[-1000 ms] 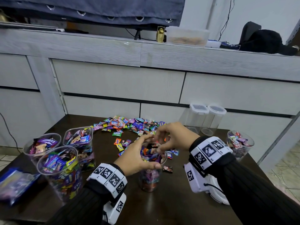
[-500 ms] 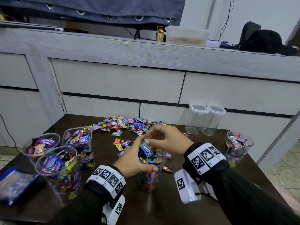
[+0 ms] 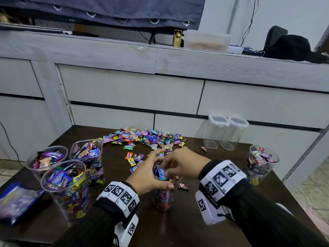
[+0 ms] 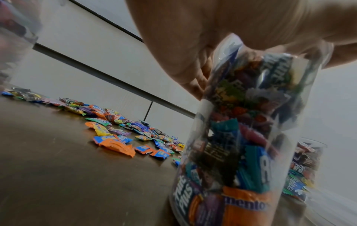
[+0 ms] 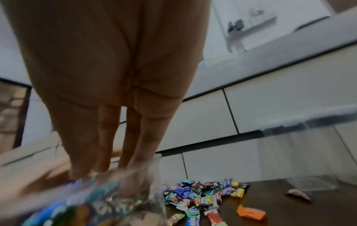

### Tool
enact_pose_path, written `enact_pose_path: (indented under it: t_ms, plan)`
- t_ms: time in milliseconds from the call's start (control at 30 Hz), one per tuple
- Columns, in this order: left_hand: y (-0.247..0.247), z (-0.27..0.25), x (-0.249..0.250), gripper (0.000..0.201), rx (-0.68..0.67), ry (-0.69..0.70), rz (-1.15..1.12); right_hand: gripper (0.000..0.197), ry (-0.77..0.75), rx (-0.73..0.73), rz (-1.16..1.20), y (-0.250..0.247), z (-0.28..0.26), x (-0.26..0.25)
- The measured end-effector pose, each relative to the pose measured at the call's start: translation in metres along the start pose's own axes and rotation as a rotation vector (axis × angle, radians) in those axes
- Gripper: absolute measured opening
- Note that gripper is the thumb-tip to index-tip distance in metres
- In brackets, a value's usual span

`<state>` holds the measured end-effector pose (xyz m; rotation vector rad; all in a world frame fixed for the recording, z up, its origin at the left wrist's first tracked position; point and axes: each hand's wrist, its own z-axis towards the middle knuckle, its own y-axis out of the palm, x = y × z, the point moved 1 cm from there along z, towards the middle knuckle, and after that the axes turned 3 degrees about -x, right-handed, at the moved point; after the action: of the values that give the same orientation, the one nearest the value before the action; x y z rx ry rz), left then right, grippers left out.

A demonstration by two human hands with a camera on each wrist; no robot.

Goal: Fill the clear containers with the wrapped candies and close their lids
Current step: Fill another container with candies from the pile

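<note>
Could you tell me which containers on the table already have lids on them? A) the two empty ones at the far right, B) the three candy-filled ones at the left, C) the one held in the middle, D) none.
A: the two empty containers wear white lids; the left three and the held container stand open.

The table (image 3: 204, 220) is dark brown with a faint wood grain. The loose candies (image 3: 142, 138) are multicoloured: purple, blue, green, orange, yellow and pink wrappers, several with white lettering. The held container (image 3: 162, 198) is clear; an orange wrapper and a teal wrapper show through its wall, and a blue wrapper with white lettering shows at its top. The two lidded containers (image 3: 224, 134) are clear with translucent white lids. The wrist bands (image 3: 121, 195) are white with black square marker patterns. The sleeves (image 3: 267, 220) are black and ribbed. The cabinet (image 3: 133, 90) is pale grey with dark gaps between the drawers. The cloth (image 3: 106, 9) above is dark blue-grey with metal eyelets.
</note>
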<state>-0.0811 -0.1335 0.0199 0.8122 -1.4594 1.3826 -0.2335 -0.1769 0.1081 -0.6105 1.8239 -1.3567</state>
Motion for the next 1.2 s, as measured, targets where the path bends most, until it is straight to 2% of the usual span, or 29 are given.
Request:
enact_pose_path:
  t_ms: [133, 267, 367, 500, 633, 700, 733, 833, 900, 1067, 1133, 1200]
  plan:
    - [0.001, 0.001, -0.002, 0.112, 0.010, 0.006, -0.049, 0.029, 0.042, 0.100, 0.091, -0.013, -0.004, 0.009]
    - [0.002, 0.000, -0.001, 0.100, 0.015, 0.026, -0.090, 0.039, 0.064, 0.039, 0.025, -0.001, -0.003, 0.009]
    - [0.003, -0.001, 0.002, 0.092, 0.009, 0.031, -0.092, 0.034, 0.049, 0.063, -0.015, 0.008, 0.000, 0.005]
    - [-0.002, -0.001, 0.002, 0.102, -0.032, 0.008, -0.075, 0.024, 0.068, 0.085, 0.068, 0.001, 0.001, 0.010]
    - [-0.003, -0.003, -0.004, 0.101, -0.045, -0.030, -0.037, 0.012, 0.179, 0.263, 0.165, -0.009, -0.005, 0.031]
    - [-0.002, -0.003, -0.006, 0.098, -0.043, -0.035, -0.025, 0.020, 0.333, 0.247, 0.105, 0.000, -0.008, 0.048]
    - [-0.001, -0.003, -0.006, 0.097, -0.044, -0.038, -0.022, 0.032, 0.443, 0.184, 0.083, 0.009, -0.009, 0.057]
    - [-0.002, -0.001, -0.007, 0.096, -0.051, -0.049, -0.009, 0.083, 0.780, -0.087, 0.111, 0.044, -0.017, 0.077]
    - [-0.004, 0.000, -0.007, 0.097, -0.061, -0.056, 0.005, 0.097, 0.884, -0.170, 0.126, 0.065, -0.021, 0.088]
    - [-0.005, 0.001, -0.008, 0.096, -0.064, -0.048, 0.021, 0.108, 1.014, -0.118, 0.177, 0.090, -0.014, 0.104]
    - [-0.005, 0.001, -0.009, 0.096, -0.064, -0.032, 0.014, 0.105, 0.973, -0.100, 0.185, 0.095, -0.001, 0.108]
    - [-0.004, 0.000, -0.010, 0.093, -0.059, -0.008, -0.001, 0.091, 0.856, -0.083, 0.175, 0.098, 0.013, 0.108]
